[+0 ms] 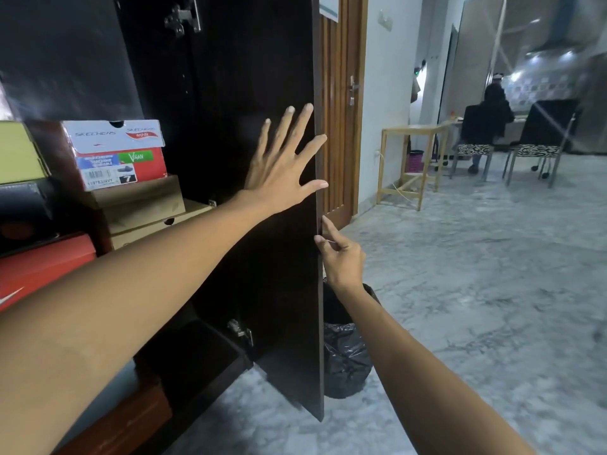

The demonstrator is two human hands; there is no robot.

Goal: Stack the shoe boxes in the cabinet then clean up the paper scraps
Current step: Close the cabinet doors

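Hands: left hand [282, 165] spread flat on door [256, 93] | right hand [340, 254] pinched at door edge | boxes [131, 178] stacked left, behind upright door

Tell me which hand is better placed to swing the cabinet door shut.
Probably the left hand: its open palm lies flat on the door's inner face, ready to push. The right hand only pinches the door's edge with its fingertips.

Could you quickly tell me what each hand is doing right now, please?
Left hand: open, fingers spread flat against the cabinet door.
Right hand: fingers curled, pinching the door's edge.
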